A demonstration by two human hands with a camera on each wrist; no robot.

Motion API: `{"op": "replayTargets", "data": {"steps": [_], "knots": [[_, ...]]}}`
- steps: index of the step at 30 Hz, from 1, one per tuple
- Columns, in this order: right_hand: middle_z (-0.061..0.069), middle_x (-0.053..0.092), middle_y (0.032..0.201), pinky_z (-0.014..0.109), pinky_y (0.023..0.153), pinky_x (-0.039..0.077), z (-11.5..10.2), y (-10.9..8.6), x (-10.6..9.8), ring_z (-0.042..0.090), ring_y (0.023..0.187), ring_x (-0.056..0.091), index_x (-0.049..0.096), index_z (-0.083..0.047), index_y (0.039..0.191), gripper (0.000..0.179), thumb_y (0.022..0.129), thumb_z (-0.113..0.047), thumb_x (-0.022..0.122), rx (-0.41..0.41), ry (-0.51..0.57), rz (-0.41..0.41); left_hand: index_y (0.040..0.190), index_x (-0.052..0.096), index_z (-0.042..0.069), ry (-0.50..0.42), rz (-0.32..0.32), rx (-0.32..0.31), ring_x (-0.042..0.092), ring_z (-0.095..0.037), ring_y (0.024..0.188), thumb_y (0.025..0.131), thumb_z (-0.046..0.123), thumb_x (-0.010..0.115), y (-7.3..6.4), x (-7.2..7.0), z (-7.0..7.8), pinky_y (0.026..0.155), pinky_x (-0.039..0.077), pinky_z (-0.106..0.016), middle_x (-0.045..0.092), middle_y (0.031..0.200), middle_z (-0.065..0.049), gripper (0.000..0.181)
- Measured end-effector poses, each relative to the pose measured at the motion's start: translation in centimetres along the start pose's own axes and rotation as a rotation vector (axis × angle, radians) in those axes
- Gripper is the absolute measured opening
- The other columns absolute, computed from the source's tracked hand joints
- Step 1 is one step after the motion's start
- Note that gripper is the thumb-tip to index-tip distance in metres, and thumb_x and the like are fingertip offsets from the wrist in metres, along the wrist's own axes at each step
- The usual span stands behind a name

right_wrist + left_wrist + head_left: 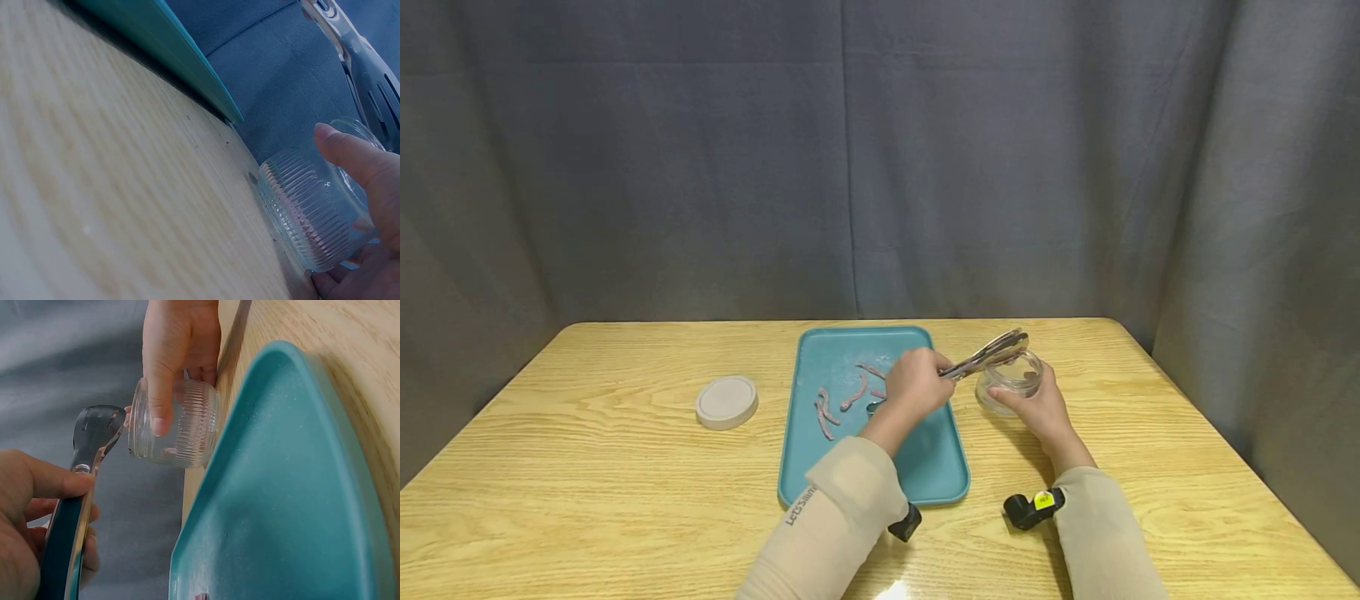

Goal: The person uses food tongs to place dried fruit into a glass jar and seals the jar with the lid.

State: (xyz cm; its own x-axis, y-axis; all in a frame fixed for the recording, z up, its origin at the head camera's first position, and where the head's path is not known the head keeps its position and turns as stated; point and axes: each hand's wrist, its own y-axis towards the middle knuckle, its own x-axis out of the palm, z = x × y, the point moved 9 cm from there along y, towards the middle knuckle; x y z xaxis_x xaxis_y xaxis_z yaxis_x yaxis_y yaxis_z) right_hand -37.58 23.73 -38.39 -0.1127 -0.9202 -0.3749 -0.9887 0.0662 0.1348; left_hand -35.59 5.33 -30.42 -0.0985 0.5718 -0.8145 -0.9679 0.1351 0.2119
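Observation:
My left hand (917,383) grips a pair of metal tongs (987,355) with dark handle sides. Their tips are over the mouth of a clear ribbed glass jar (199,425), and a bit of something pinkish shows at the tips in the left wrist view. On the table right of the tray, my right hand (1037,407) holds the jar, thumb on the near side. Pinkish matter is visible through the jar's ribbed wall in the right wrist view. Several pinkish, twisted strips (854,393) lie on the teal tray (951,458), partly hidden behind my left hand.
A round white lid (726,402) lies on the wooden table (625,467), left of the tray. Grey curtains (700,183) hang behind the table and at both sides. Black wrist cameras (1030,508) sit by both sleeves.

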Motion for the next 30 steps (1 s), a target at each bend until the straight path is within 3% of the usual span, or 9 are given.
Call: {"op": "replayTargets", "data": {"steps": [12,30], "knots": [[0.026,0.024,0.13,0.045,0.093,0.024,-0.17,0.04,-0.02,0.038,0.115,0.029,0.01,-0.002,0.135,0.092,0.071,-0.027,0.07,-0.012,-0.005,0.006,0.09,0.07,0.023,0.041,-0.001,0.006,0.046,-0.011,0.053,0.074,0.017,0.062,-0.1,0.22,-0.04,0.041,0.034,-0.025,0.062,0.079,0.006,0.019],[0.027,0.022,0.13,0.045,0.093,0.024,-0.17,-0.12,-0.04,0.038,0.115,0.028,0.008,-0.002,0.136,0.092,0.072,-0.027,0.07,0.003,-0.015,0.009,0.091,0.07,0.021,0.012,-0.005,0.02,0.044,-0.012,0.051,0.072,0.015,0.062,-0.33,-0.47,-0.38,0.039,0.033,-0.025,0.062,0.079,0.006,0.022]]}}
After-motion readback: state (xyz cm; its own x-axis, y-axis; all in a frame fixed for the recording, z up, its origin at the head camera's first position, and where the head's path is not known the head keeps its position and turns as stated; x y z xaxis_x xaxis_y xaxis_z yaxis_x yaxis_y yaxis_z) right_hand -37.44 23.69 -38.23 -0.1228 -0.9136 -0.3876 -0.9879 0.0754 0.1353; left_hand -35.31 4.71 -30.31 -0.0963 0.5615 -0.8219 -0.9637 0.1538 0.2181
